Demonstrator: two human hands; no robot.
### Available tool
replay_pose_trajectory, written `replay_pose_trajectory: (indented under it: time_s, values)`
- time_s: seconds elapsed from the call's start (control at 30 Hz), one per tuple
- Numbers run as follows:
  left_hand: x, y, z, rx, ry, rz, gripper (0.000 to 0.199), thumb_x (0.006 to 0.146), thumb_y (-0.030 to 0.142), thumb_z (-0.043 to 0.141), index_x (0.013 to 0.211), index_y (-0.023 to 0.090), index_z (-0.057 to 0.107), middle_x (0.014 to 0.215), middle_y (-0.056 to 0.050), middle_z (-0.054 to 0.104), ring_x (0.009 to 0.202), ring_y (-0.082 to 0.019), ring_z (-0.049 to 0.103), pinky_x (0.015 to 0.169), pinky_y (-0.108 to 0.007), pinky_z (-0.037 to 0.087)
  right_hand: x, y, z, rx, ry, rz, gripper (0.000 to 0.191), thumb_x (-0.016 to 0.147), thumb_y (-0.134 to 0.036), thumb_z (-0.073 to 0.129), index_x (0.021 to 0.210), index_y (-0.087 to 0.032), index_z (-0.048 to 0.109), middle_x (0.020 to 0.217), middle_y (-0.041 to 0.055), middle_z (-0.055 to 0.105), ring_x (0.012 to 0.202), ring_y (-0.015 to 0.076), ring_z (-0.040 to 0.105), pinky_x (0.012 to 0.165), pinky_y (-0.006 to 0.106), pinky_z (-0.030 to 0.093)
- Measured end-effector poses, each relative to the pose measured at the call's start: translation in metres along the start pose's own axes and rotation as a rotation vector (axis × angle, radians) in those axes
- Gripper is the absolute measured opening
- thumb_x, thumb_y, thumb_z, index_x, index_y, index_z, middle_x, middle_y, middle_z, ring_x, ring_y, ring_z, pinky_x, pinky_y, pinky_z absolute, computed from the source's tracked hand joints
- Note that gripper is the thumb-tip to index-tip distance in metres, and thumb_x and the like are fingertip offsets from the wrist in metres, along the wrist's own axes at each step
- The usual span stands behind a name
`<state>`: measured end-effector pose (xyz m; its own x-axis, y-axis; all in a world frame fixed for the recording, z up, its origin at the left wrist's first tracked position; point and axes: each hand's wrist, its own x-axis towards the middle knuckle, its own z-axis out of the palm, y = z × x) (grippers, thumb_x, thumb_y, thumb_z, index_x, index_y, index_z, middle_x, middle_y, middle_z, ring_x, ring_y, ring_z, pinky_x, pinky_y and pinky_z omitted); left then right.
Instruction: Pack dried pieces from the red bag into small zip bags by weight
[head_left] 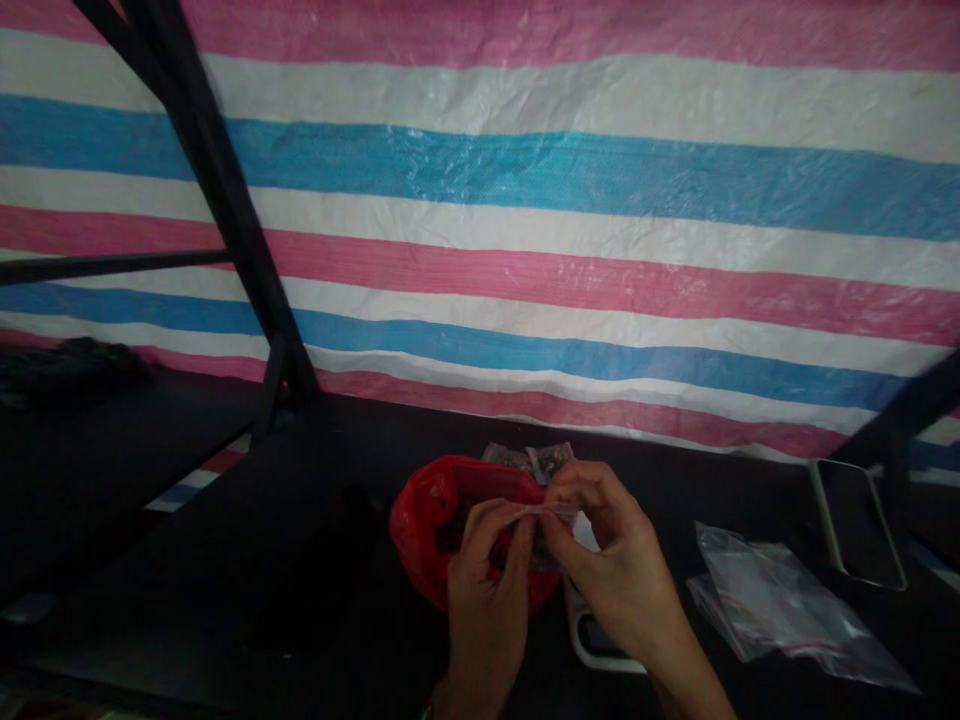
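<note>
Both hands pinch the top edge of a small clear plastic bag, with fingertips close together along its rim. My left hand grips the left part of that edge, and my right hand the right part. Dark contents seem to show lower in the bag, though my fingers partly cover it. Behind and below the hands, an open red plastic bag holds dark loose material that I cannot make out. Partly hidden under my right hand lies a white device like a small scale.
Small filled clear packets lie behind the red bag. To the right is a pile of flat clear zip bags, with a phone beyond it. A dark metal frame rises at left before a striped tarp.
</note>
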<state>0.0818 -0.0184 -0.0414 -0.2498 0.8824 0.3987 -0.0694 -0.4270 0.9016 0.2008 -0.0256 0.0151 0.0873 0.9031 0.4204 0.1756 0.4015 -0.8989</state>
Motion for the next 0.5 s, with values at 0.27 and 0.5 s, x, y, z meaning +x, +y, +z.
replay_pose_trajectory:
  time_s: [0.27, 0.5]
  values:
    - [0.005, 0.003, -0.009, -0.048, -0.117, 0.132, 0.012, 0.092, 0.025, 0.074, 0.081, 0.025, 0.079, 0.091, -0.003, 0.077, 0.090, -0.018, 0.070, 0.081, -0.026, 0.058, 0.000, -0.007, -0.007, 0.091, -0.072, 0.050, 0.026, 0.085, -0.021, 0.077, 0.109, -0.028, 0.068, 0.084, -0.0023, 0.072, 0.080, 0.0155, 0.069, 0.074, 0.025, 0.056]
    - [0.009, 0.002, -0.027, -0.049, -0.220, 0.160, 0.016, 0.097, 0.031, 0.069, 0.089, 0.030, 0.083, 0.088, -0.002, 0.081, 0.091, -0.020, 0.069, 0.082, -0.028, 0.058, -0.003, -0.011, -0.010, 0.062, -0.118, 0.087, 0.019, 0.074, -0.019, 0.088, 0.089, -0.026, 0.078, 0.073, -0.0026, 0.070, 0.071, 0.0159, 0.069, 0.067, 0.024, 0.056]
